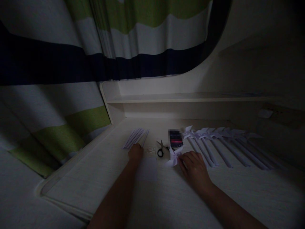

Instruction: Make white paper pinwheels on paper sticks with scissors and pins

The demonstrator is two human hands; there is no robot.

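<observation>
My right hand (193, 167) pinches a white folded paper pinwheel (175, 156) just above the desk. My left hand (136, 152) is closed at the near end of one thin white paper stick (145, 139), which lies a little apart from a bundle of similar rolled sticks (133, 136). Between the hands lie open scissors (160, 153) with black handles and a small clear packet (151, 150), its contents too dim to make out. A square white paper sheet (147, 169) rests flat beside my left forearm.
Several finished pinwheels on sticks (220, 149) lie in a row at the right. A dark box or card with a pink stripe (175, 140) sits behind the scissors. A shelf (166, 98) spans the back, and a striped curtain (71, 82) hangs at the left. The desk (78, 187) is dimly lit.
</observation>
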